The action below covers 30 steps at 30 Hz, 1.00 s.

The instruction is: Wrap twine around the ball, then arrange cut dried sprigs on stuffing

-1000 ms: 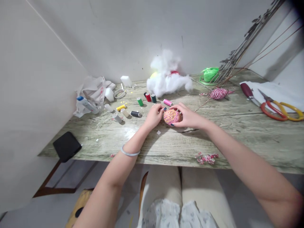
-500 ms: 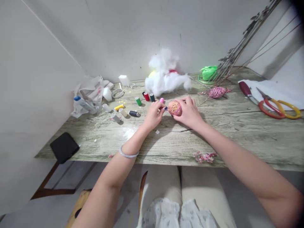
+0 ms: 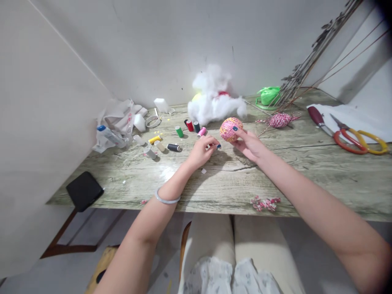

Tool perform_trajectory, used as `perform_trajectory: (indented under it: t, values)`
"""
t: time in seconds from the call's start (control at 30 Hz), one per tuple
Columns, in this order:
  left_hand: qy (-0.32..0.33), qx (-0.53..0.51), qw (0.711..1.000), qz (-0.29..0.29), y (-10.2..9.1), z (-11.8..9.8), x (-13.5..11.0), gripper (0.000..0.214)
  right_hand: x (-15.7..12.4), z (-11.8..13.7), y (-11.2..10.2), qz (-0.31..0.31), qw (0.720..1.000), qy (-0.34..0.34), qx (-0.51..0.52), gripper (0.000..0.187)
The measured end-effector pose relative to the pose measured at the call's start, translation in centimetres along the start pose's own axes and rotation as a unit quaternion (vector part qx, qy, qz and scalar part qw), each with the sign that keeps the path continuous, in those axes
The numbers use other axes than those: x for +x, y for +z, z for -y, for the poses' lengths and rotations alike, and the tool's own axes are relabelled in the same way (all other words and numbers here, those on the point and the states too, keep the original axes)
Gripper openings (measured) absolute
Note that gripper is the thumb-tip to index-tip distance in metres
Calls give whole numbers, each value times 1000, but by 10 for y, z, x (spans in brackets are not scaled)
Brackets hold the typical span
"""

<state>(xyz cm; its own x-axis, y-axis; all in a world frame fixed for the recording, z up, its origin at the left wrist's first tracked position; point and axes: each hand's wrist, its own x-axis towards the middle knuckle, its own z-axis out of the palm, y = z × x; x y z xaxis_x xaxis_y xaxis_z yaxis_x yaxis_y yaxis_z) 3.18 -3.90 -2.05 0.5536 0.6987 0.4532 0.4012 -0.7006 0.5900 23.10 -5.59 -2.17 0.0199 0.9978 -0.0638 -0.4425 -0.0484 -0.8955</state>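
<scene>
My right hand (image 3: 249, 143) holds a small ball wound in pink and yellow thread (image 3: 230, 128) at its fingertips, lifted a little above the wooden table (image 3: 306, 171). My left hand (image 3: 202, 150) rests on the table just left of the ball, fingers curled and pinched together; what it pinches is too small to name. A pink thread spool (image 3: 201, 131) lies just beyond the left hand's fingers. A silver bangle sits on my left wrist.
Several thread spools (image 3: 179, 131) lie left of the hands. White stuffing (image 3: 214, 104) sits at the back, a red-white twine ball (image 3: 280, 120) and green ribbon (image 3: 269, 96) to the right. Scissors (image 3: 359, 136) lie far right. A black phone (image 3: 85, 190) overhangs the left edge.
My right hand has lifted the thread ball up and away to the right. My left hand has let go of the ball and stays low on the table.
</scene>
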Motion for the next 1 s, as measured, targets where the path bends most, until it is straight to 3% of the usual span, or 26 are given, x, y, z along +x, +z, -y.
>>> perform_trajectory:
  t: [0.27,0.43,0.57,0.77,0.9,1.0]
  values:
    - [5,-15,999,28,2,1,0,10,-5,-8,3,59,994,50,80,42]
    - [-5,-1,1000,22,2,11,1,12,-8,-3,-1,137,988,74,7,42]
    - [-23,18,1000,2,2,18,3,17,-11,9,-5,233,964,60,-116,54]
    - [-128,-67,989,-29,1,20,4,12,-20,17,-2,250,892,-41,-376,84]
    - [-110,-31,991,-74,-1,22,4,12,-27,12,5,189,813,-159,-528,85]
    - [-75,43,990,-111,-5,23,3,10,-25,7,7,143,767,-226,-584,79]
